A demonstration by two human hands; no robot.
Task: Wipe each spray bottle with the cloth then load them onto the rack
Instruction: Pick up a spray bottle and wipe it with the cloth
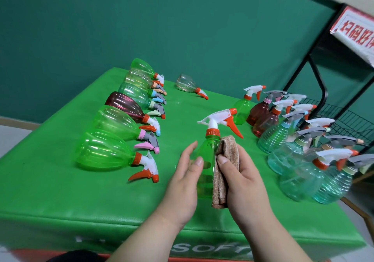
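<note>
left hand wraps round the lower body of an upright green spray bottle over the green padded mat. right hand grips a folded brown cloth pressed to the bottle's right side. a row of bottles lies at left, upright bottles cluster at right, and one clear bottle lies farther back. the black wire rack stands beyond the mat's right edge.

Held green bottle: translucent plastic, glossy, smooth. Its trigger head: opaque white and orange plastic, smooth. Brown cloth: fuzzy pile, matt. Green bench pad: vinyl-like cover, smooth, slight sheen. Black rack: metal tube and wire. White sign: glossy sheet, wrinkled.
</note>
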